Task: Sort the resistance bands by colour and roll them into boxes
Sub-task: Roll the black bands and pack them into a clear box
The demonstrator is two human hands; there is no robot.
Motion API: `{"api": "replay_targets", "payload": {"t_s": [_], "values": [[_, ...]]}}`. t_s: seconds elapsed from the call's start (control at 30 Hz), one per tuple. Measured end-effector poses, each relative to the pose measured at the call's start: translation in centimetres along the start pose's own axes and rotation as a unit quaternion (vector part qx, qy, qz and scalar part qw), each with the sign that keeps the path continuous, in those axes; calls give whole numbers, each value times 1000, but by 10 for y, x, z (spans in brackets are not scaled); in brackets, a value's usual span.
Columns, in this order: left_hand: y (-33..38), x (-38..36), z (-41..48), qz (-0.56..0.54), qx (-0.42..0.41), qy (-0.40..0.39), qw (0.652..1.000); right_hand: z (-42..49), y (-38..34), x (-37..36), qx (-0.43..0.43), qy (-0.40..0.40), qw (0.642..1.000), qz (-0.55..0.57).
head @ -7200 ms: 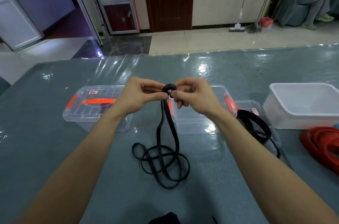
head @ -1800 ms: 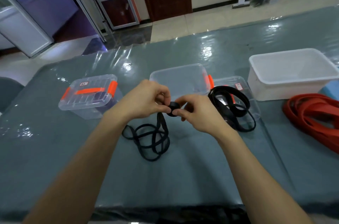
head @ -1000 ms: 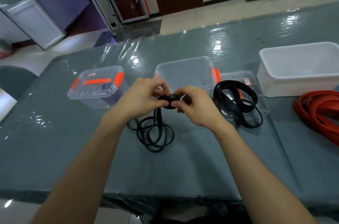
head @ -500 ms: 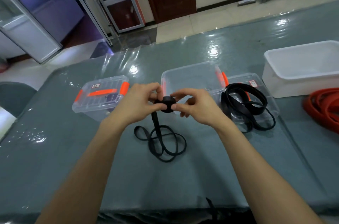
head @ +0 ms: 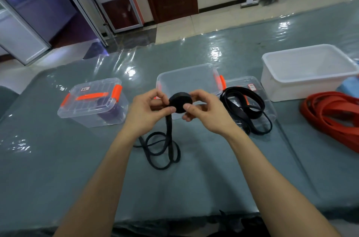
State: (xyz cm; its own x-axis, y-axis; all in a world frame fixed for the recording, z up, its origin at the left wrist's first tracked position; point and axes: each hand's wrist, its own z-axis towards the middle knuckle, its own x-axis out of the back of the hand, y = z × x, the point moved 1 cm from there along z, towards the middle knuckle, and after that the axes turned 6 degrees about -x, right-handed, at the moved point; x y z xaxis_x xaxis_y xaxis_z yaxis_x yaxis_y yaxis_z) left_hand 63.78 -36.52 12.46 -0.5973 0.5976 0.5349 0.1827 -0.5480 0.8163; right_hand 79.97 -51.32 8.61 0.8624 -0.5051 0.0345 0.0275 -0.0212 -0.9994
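Above the table I hold a tight roll of black resistance band (head: 180, 102) between both hands. My left hand (head: 147, 112) pinches its left side and my right hand (head: 206, 112) pinches its right side. The unrolled tail of the black band (head: 165, 149) hangs down and lies in loops on the table. Just behind the roll stands an open clear box (head: 186, 79) with orange latches. A second black band (head: 244, 104) lies on a clear lid (head: 252, 85) to the right. Red bands (head: 330, 114) are piled at the far right.
A closed clear box (head: 93, 102) with an orange handle holds a purple band at the left. A white tub (head: 308, 73) stands at the back right, with a blue object (head: 349, 86) beside it. The table (head: 58, 159) is covered with shiny grey-green plastic.
The roll in my hands has grown thicker and the loose loops on the table have shrunk. My view has shifted a little; both hands stay on the roll.
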Motion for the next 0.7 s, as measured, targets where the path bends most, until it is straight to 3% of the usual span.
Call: {"api": "replay_targets", "payload": {"t_s": [0.13,0.2,0.33,0.43,0.57,0.7], "values": [[17,-2,1,174,-29,-129,976,-7,6,13,48,-13,983,-180],[26,-6,3,181,-43,-126,974,-10,8,11,74,5,971,-226],[32,-14,-1,-6,-27,-12,1000,-9,6,17,41,66,996,-50],[31,-27,-6,-133,-9,36,990,-7,5,18,23,81,991,104],[29,-30,-2,-89,-8,45,995,-13,13,13,-4,49,987,154],[35,-19,8,74,-7,-78,994,-16,21,30,18,25,999,-17]]}}
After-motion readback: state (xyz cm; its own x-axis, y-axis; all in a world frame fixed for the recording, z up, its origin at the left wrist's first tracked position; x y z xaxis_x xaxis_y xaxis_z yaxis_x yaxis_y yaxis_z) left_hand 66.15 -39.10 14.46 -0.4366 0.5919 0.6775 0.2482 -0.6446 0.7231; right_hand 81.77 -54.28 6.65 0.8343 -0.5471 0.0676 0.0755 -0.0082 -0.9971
